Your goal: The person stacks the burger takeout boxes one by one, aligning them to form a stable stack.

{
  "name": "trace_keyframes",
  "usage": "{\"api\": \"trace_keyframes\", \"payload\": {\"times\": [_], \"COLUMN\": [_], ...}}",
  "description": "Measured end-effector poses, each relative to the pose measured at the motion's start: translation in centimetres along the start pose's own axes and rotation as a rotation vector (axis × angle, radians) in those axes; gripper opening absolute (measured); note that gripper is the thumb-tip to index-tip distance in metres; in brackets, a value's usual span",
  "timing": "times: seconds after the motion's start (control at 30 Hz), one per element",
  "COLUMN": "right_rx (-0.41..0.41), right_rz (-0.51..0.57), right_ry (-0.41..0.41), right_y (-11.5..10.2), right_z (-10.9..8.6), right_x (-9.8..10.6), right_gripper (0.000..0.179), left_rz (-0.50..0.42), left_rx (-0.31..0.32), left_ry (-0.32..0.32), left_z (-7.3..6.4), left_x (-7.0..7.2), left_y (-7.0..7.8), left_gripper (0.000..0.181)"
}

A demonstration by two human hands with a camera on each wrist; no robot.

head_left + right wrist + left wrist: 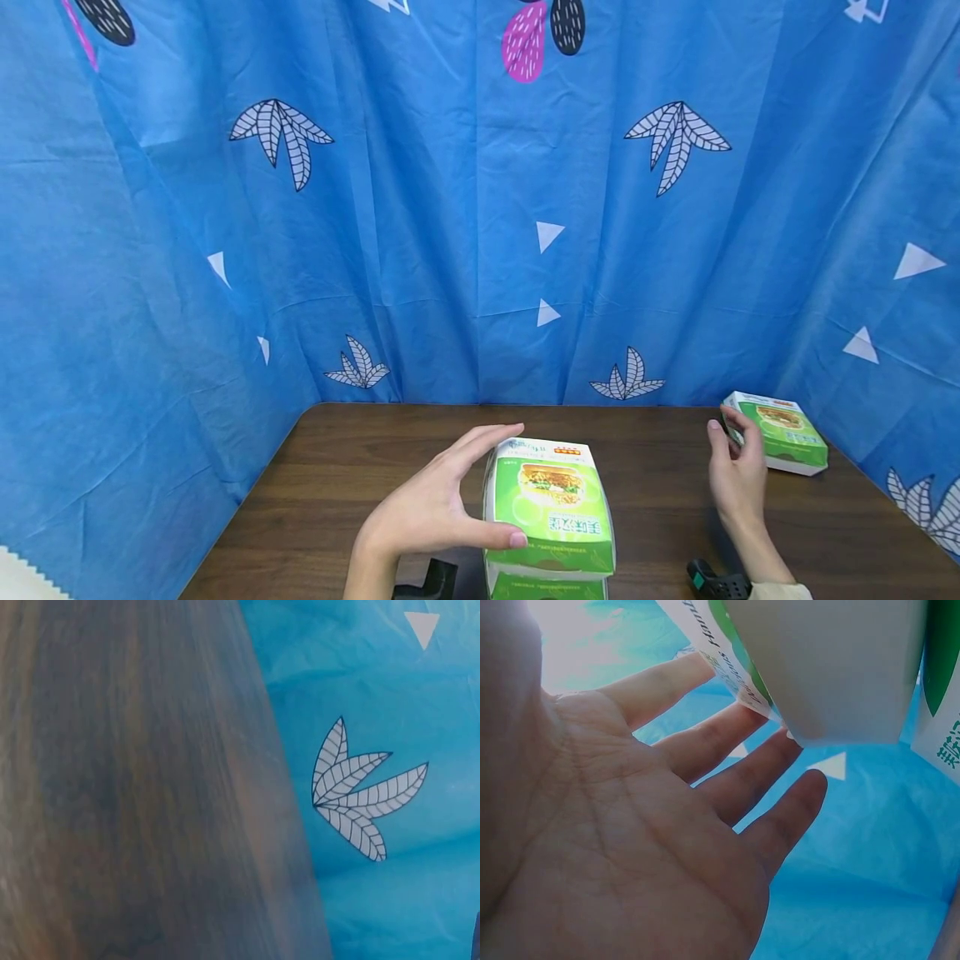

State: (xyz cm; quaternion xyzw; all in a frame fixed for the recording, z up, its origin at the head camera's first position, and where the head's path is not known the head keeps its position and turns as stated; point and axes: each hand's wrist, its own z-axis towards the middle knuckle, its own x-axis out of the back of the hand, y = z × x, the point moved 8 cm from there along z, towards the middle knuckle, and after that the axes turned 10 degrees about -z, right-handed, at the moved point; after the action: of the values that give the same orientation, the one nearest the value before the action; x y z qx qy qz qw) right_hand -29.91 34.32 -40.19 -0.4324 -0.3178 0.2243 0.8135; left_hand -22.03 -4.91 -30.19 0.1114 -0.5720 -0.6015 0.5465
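My left hand spans the left side of a green and white burger box, thumb over its near side and fingers at the far side. In the left wrist view, fingertips of this hand lie at the box's edge, behind its pale side. Another green box shows directly below it, mostly hidden. At the far right, my right hand is beside a matching burger box, overlapping its left edge. Its fingers are loosely bent, and the right wrist view does not show this hand.
A dark brown wooden table lies under the boxes. Blue patterned curtain hangs along its back and sides. There is a black band on my right wrist and a black mount at the left wrist.
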Motion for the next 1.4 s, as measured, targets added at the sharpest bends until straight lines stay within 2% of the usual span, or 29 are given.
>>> {"api": "trace_keyframes", "payload": {"times": [0.37,0.63,0.9,1.03,1.2,1.4], "right_rx": [0.028,0.126,0.139,0.118,0.036,0.018], "right_rz": [-0.080,-0.113,-0.122,-0.142,-0.188,-0.240], "right_ry": [0.127,0.242,0.276,0.284,0.246,0.209], "right_y": [1.1,1.7,2.7,3.5,4.8,5.6], "right_z": [0.3,0.5,0.7,0.8,1.0,1.2], "right_x": [1.1,2.4,3.2,3.6,3.7,3.6], "right_gripper": [0.045,0.048,0.055,0.060,0.067,0.074], "left_rz": [-0.015,-0.024,-0.028,-0.021,-0.032,-0.031], "left_rx": [0.038,0.044,0.052,0.048,0.056,0.052], "left_ry": [-0.003,-0.008,-0.014,-0.011,-0.012,-0.016], "left_z": [-0.2,-0.1,-0.1,-0.2,-0.2,-0.2], "left_x": [0.0,-0.1,-0.1,-0.1,-0.1,-0.1], "left_y": [-0.2,-0.2,-0.2,-0.2,-0.3,-0.3], "left_gripper": [0.086,0.085,0.084,0.084,0.084,0.084]}}
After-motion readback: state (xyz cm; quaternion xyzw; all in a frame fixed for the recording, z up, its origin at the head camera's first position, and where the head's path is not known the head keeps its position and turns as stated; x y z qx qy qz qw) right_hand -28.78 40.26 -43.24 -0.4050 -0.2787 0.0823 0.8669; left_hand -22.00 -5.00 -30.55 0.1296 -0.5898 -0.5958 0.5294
